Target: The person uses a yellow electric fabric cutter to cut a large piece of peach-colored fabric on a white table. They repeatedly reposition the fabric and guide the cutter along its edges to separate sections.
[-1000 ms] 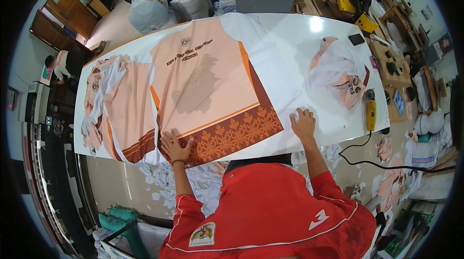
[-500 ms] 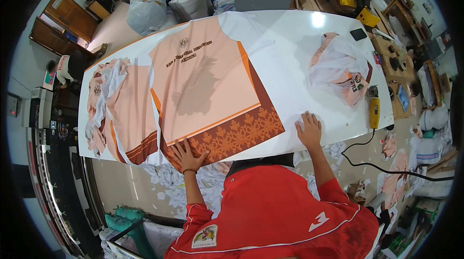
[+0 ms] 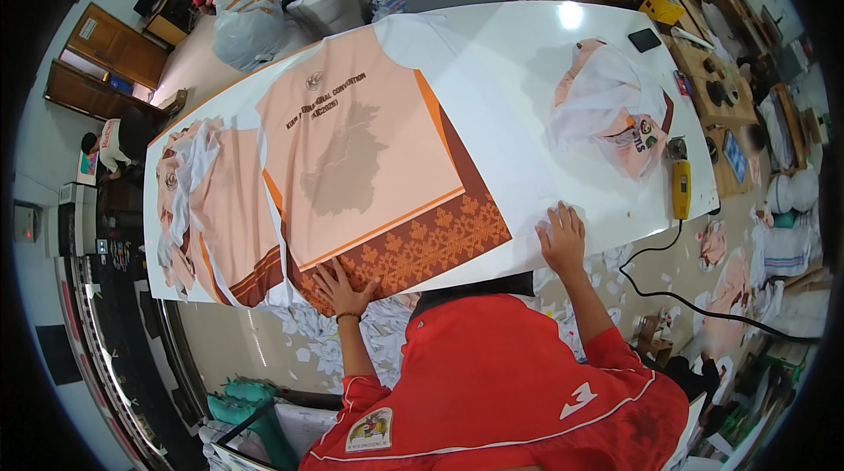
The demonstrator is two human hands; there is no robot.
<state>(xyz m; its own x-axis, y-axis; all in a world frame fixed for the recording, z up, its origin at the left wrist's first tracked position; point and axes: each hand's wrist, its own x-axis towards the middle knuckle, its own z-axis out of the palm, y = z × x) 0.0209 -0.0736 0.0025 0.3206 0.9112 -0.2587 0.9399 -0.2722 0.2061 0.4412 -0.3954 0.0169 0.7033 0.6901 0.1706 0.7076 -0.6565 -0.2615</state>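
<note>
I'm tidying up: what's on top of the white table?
A spread peach cloth, bunched cloth at left, a crumpled pile at right, a yellow tool and a flat black object. Anything beneath the cloth is hidden.

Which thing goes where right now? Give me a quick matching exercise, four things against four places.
1. Left hand
2. Right hand
3. Yellow tool
4. Plastic bag

A. Beyond the far edge of the table
B. On the brown patterned cloth
C. At the table's right end
D. By the table's near edge, right of that cloth

Pairs: 1-B, 2-D, 3-C, 4-A
</note>
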